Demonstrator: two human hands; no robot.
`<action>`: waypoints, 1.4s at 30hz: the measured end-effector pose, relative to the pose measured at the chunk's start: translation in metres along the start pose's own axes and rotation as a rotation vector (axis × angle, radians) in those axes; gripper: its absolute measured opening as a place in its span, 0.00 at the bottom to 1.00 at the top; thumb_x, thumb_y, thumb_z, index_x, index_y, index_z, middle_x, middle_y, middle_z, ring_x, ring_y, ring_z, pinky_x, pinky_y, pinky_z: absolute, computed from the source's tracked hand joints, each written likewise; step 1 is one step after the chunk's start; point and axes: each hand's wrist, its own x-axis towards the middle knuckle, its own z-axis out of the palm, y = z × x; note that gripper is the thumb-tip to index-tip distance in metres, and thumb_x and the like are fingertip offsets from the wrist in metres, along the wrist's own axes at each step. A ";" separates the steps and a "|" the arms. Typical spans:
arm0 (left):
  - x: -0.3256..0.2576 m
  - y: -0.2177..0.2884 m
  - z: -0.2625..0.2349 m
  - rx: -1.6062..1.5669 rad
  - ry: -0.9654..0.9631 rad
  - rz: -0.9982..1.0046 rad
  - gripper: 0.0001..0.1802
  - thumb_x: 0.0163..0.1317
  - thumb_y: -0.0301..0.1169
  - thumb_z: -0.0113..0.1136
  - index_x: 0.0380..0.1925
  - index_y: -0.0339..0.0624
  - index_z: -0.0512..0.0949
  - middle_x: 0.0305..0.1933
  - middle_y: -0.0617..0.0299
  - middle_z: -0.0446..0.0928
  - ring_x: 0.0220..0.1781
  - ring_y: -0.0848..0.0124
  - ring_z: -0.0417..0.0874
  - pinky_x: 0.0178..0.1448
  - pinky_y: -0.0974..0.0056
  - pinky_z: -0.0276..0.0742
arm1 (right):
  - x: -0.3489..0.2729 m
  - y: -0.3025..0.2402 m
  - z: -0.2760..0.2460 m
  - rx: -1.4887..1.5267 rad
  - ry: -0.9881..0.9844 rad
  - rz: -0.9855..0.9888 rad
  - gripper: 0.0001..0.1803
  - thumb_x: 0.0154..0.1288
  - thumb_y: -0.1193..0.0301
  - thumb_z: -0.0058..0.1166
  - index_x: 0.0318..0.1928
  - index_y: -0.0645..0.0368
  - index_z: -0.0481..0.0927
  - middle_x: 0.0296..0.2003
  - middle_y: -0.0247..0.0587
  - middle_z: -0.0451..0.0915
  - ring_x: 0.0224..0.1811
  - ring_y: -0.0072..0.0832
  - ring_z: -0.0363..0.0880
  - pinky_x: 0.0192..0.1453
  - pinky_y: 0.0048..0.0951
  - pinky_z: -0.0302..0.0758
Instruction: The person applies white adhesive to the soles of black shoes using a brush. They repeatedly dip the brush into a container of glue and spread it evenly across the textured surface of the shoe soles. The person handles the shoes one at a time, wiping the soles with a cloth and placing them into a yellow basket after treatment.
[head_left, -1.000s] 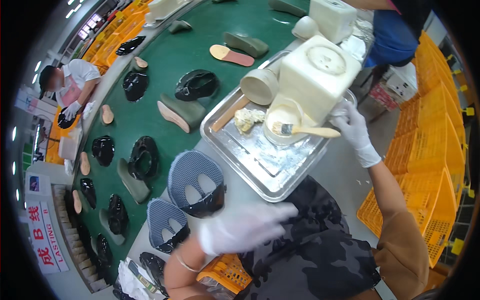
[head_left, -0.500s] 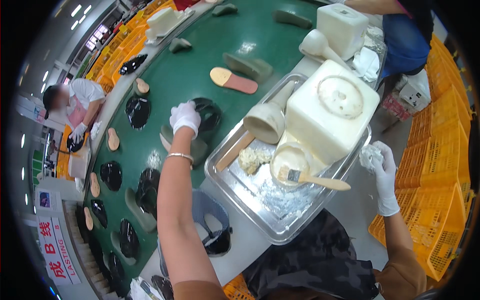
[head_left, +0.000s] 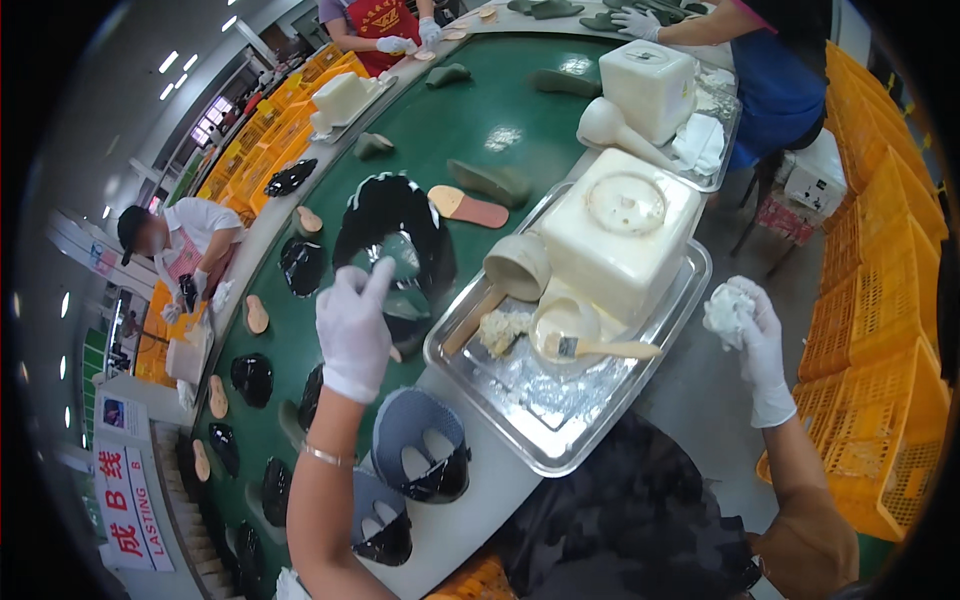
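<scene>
One black shoe upper [head_left: 395, 235], held up by left hand [head_left: 352, 330], long axis running away

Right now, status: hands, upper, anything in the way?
Left hand lifting black upper over belt. Right hand gripping white wad. Tray between them.
</scene>
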 end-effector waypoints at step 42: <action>-0.141 0.167 -0.175 0.195 -0.121 0.635 0.12 0.54 0.29 0.52 0.39 0.47 0.78 0.34 0.62 0.74 0.24 0.74 0.67 0.28 0.71 0.59 | -0.019 -0.057 0.129 -0.108 -0.970 -0.152 0.06 0.58 0.77 0.54 0.35 0.57 0.72 0.36 0.27 0.73 0.41 0.15 0.72 0.47 0.18 0.70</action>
